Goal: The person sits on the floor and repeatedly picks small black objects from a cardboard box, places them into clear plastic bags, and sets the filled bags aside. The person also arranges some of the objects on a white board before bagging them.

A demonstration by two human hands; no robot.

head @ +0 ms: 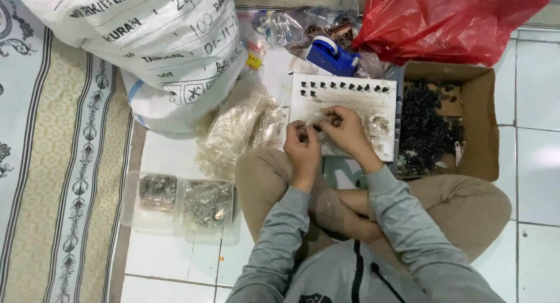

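Observation:
My left hand (301,144) is closed around several small dark parts, held just above the near edge of a white foam board (350,99). My right hand (346,128) pinches a small dark part together with a bit of clear plastic, right next to the left hand. Rows of small black pieces (344,86) stand along the board's far edge. Both hands hover over my crossed legs.
A cardboard box (478,128) of black parts lies to the right. A pile of clear small bags (236,134) lies left of the board. Two clear containers (181,201) sit at the lower left. A white sack (151,40), blue tape dispenser (331,55) and red plastic bag (449,17) lie beyond.

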